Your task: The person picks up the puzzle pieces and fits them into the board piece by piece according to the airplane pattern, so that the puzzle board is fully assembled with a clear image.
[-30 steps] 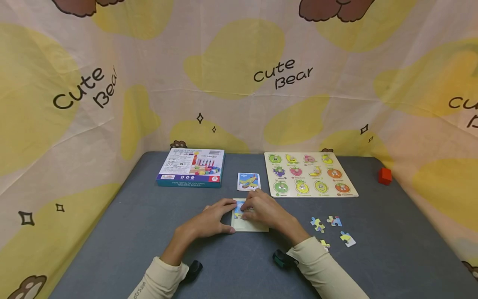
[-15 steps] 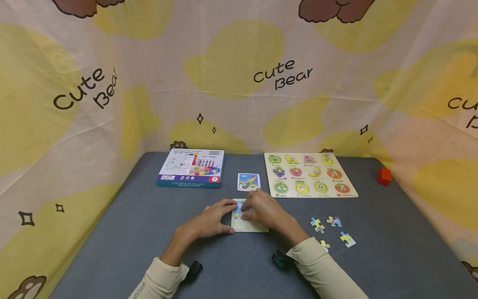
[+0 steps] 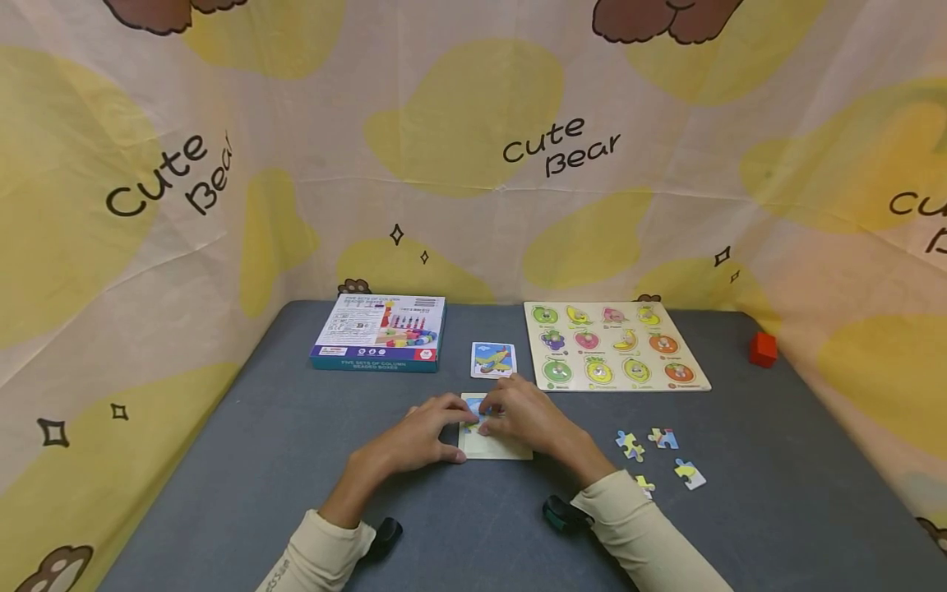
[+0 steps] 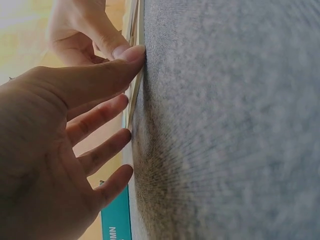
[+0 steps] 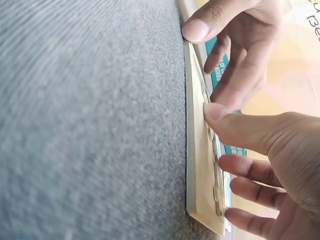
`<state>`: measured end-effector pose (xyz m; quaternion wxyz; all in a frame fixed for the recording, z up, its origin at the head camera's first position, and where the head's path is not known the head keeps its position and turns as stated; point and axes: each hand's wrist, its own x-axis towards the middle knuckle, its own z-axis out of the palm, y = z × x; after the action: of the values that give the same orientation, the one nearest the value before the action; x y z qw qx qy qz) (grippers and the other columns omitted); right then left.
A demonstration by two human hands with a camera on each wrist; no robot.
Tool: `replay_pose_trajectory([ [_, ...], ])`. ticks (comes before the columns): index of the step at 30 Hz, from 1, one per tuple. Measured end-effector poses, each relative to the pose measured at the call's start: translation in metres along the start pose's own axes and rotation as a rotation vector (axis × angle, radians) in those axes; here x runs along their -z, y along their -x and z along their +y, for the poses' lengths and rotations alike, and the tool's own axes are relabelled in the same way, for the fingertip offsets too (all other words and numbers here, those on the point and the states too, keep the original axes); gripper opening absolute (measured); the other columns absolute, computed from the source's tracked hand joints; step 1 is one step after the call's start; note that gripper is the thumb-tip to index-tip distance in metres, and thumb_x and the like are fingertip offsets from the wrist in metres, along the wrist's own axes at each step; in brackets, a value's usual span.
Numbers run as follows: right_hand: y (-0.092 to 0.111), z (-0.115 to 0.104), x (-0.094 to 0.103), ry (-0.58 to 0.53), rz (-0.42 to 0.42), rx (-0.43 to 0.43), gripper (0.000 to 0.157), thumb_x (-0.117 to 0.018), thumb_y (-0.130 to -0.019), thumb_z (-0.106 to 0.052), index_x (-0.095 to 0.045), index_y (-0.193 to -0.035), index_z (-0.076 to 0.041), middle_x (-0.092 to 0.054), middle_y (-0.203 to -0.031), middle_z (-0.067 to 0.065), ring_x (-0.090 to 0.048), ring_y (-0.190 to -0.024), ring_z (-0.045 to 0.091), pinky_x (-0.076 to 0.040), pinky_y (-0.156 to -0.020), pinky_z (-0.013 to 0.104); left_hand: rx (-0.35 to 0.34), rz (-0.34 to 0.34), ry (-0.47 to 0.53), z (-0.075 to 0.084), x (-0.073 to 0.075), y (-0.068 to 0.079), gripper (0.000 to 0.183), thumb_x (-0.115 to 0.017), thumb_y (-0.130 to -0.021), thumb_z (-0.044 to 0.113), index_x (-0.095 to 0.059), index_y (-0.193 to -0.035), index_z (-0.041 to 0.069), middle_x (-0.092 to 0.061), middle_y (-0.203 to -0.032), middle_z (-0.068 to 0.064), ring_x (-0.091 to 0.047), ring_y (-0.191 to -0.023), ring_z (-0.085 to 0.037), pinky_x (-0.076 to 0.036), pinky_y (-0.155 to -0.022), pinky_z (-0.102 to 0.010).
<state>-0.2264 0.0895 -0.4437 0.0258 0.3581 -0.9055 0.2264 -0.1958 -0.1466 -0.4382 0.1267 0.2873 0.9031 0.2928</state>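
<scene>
A small pale puzzle board (image 3: 496, 449) lies flat in front of the person, blue-printed pieces (image 3: 473, 404) showing in its upper left. My left hand (image 3: 416, 434) spans the board's left side, thumb at the near left corner (image 5: 189, 45) and index finger reaching onto the pieces; its other fingers stay spread. From the right, my right hand (image 3: 527, 417) pinches at a puzzle piece on the board with thumb and index finger; the hand mostly covers the piece. The right wrist view shows the right thumb (image 5: 217, 112) against the raised edge of the pieces.
Several loose puzzle pieces (image 3: 690, 474) lie right of the right forearm, one partly behind the sleeve. Behind the board is an airplane picture card (image 3: 493, 360). A flat toy box (image 3: 379, 332), a fruit board (image 3: 617, 345) and a red block (image 3: 763, 349) stand farther back.
My left index finger has moved slightly right, farther over the pieces on the board. The right hand and the loose pieces stay essentially where they were.
</scene>
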Motion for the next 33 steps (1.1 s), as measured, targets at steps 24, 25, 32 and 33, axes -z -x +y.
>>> replay_pose_trajectory([
  [24, 0.056, 0.024, 0.042, 0.016, -0.067, -0.087, 0.029, -0.086, -0.091, -0.029, -0.081, -0.117, -0.016, -0.071, -0.113, -0.002, -0.06, -0.107, 0.019, -0.052, -0.095, 0.047, 0.015, 0.005, -0.008, 0.002, 0.001, 0.001, 0.054, -0.085, -0.092, 0.022, -0.069, -0.141, 0.009, -0.058, -0.144, -0.008, -0.048, -0.14, -0.033, -0.034, -0.11, -0.064],
  [25, 0.06, 0.026, 0.044, 0.018, -0.067, -0.103, 0.03, -0.086, -0.091, -0.03, -0.081, -0.117, -0.016, -0.071, -0.114, -0.003, -0.06, -0.109, 0.019, -0.052, -0.096, 0.047, 0.013, 0.004, -0.009, 0.002, 0.001, 0.001, 0.054, -0.085, -0.092, 0.022, -0.069, -0.141, 0.009, -0.058, -0.144, -0.008, -0.048, -0.14, -0.033, -0.034, -0.11, -0.063],
  [32, 0.089, 0.044, 0.057, 0.012, -0.043, -0.153, 0.028, -0.086, -0.091, -0.029, -0.08, -0.116, -0.017, -0.07, -0.114, -0.005, -0.061, -0.109, 0.02, -0.051, -0.098, 0.05, 0.006, 0.005, -0.002, 0.002, 0.0, 0.001, 0.054, -0.085, -0.091, 0.021, -0.069, -0.142, 0.01, -0.058, -0.144, -0.007, -0.048, -0.14, -0.032, -0.035, -0.109, -0.062],
  [33, 0.093, 0.046, 0.059, 0.008, -0.039, -0.16, 0.028, -0.086, -0.091, -0.028, -0.08, -0.116, -0.017, -0.07, -0.113, -0.005, -0.061, -0.109, 0.02, -0.05, -0.098, 0.05, 0.007, 0.003, -0.001, 0.002, 0.0, 0.001, 0.054, -0.085, -0.091, 0.021, -0.069, -0.142, 0.011, -0.058, -0.144, -0.007, -0.048, -0.14, -0.032, -0.034, -0.109, -0.062],
])
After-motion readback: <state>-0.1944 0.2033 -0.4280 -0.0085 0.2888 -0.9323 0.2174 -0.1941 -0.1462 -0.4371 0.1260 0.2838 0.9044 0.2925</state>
